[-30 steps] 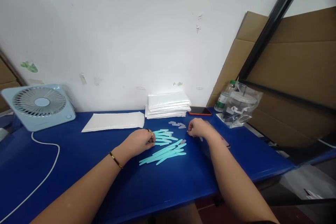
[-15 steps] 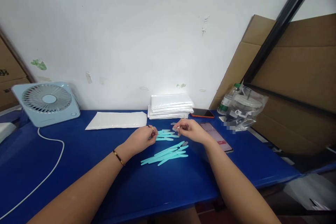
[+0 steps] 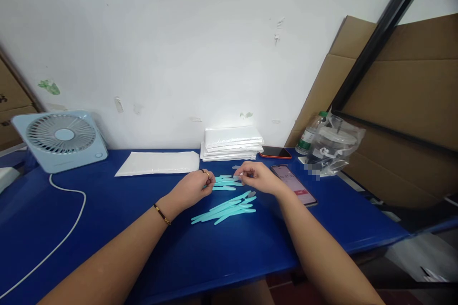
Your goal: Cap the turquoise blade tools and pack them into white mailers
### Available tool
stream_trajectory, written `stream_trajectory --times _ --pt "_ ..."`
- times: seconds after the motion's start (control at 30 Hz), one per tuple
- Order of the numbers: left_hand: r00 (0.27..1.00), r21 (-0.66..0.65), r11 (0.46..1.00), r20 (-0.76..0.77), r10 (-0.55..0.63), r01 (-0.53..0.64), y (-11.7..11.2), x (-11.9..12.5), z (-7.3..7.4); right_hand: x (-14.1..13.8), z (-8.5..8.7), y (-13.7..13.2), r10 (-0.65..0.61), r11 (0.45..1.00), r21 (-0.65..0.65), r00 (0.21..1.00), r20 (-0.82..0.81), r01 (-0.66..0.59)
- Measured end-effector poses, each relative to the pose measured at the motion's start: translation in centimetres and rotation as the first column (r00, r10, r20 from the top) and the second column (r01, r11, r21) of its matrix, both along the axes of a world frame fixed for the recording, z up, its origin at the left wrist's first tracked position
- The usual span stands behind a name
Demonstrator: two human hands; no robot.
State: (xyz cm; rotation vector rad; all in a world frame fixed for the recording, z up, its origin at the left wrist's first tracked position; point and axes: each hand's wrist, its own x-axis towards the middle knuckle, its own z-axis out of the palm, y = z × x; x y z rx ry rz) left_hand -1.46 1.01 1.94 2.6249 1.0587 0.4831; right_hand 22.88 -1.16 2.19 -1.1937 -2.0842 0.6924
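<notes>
The left hand (image 3: 191, 189) bunches its fingers at the left ends of the upper turquoise sticks (image 3: 224, 188); whether its grip is closed on one cannot be told. The right hand (image 3: 259, 177) pinches a small translucent piece (image 3: 236, 178) just above those sticks' right ends. Nearer the person, a second, fanned group of turquoise sticks (image 3: 229, 208) lies on the blue counter (image 3: 232, 252). Beside the right wrist lies a lit phone (image 3: 291, 182); white padded envelopes (image 3: 232, 139) are stacked behind the hands, near the wall.

Blue table (image 3: 214, 252), turquoise sticks (image 3: 226, 209), fan (image 3: 64, 134), phones (image 3: 294, 185)
</notes>
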Motion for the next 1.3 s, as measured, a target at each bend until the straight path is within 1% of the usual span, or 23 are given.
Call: stream_trajectory --times 0.13,0.27,0.4,0.47,0.53,0.6,0.67,0.73,0.77,0.83,0.9,0.93,0.97,1.0,1.07,1.13,1.2,1.23,1.3 --pt "1.0 -0.015 1.0 0.026 0.002 -0.002 0.0 0.1 -0.1 -0.2 0.3 -0.2 0.014 1.0 -0.001 1.0 0.0 -0.014" --pt "0.999 0.002 1.0 0.04 -0.001 0.001 0.0 0.5 -0.4 -1.4 -0.1 -0.3 0.059 0.998 -0.021 0.998 0.0 -0.059" --pt "1.0 0.031 1.0 0.004 0.003 -0.004 0.3 0.7 -0.8 -2.6 -0.6 0.0 0.048 0.999 0.014 0.997 0.056 -0.049" --pt "0.999 0.054 0.998 0.021 0.032 -0.033 0.4 0.7 -0.9 -2.5 -0.7 0.3 0.017 0.999 0.041 0.995 0.094 -0.021" --pt "0.995 0.078 0.994 0.062 0.073 -0.078 0.3 0.7 -0.9 -1.5 -0.3 0.6 -0.079 0.992 0.106 0.987 0.141 0.064" --pt "0.994 0.042 0.996 0.081 0.07 -0.073 0.0 0.9 -1.0 0.6 0.4 0.7 -0.234 0.964 0.172 0.954 0.189 0.202" --pt "0.998 -0.057 0.998 0.058 0.006 -0.002 -0.5 1.2 -1.1 3.2 1.1 0.4 -0.374 0.926 0.161 0.889 0.262 0.342" --pt "0.997 -0.148 0.986 0.024 -0.068 0.071 -1.0 1.5 -1.2 5.6 1.7 -0.1 -0.47 0.88 0.128 0.797 0.38 0.458" --pt "0.996 -0.169 0.981 0.009 -0.09 0.09 -1.2 1.7 -1.3 6.5 1.9 -0.3 -0.497 0.856 0.103 0.752 0.434 0.507" --pt "0.995 -0.161 0.982 -0.022 -0.102 0.097 -1.3 1.9 -1.5 7.5 2.0 -0.7 -0.494 0.808 -0.016 0.692 0.525 0.589" --pt "0.995 -0.108 0.992 -0.066 -0.081 0.073 -1.3 1.9 -1.6 7.4 1.8 -0.8 -0.438 0.749 -0.184 0.684 0.583 0.637" --pt "0.994 -0.074 0.996 -0.089 -0.062 0.055 -1.3 1.9 -1.6 7.0 1.7 -0.7 -0.408 0.726 -0.241 0.686 0.602 0.644" --pt "0.993 -0.043 0.998 -0.107 -0.041 0.037 -1.3 1.8 -1.7 6.6 1.5 -0.7 -0.387 0.727 -0.252 0.685 0.617 0.638" --pt "0.993 -0.022 1.0 -0.116 -0.021 0.019 -1.3 1.7 -1.7 6.1 1.4 -0.5 -0.378 0.751 -0.222 0.681 0.627 0.622" --pt "0.994 -0.009 1.0 -0.108 -0.002 0.001 -1.3 1.6 -1.7 5.1 1.1 -0.3 -0.388 0.816 -0.102 0.671 0.632 0.569" --pt "0.995 -0.02 1.0 -0.101 -0.008 0.006 -1.2 1.5 -1.7 4.3 1.0 -0.2 -0.394 0.867 0.008 0.675 0.623 0.498" --pt "0.992 -0.022 1.0 -0.12 -0.025 0.022 -1.2 1.5 -1.6 3.7 0.9 -0.1 -0.359 0.909 0.048 0.721 0.593 0.413" --pt "0.991 -0.01 1.0 -0.134 -0.03 0.029 -1.1 1.5 -1.5 3.6 0.8 -0.1 -0.315 0.933 0.039 0.762 0.565 0.357" --pt "0.987 0.025 0.999 -0.156 -0.032 0.036 -1.0 1.5 -1.3 3.5 0.7 0.0 -0.193 0.971 -0.031 0.852 0.486 0.238"
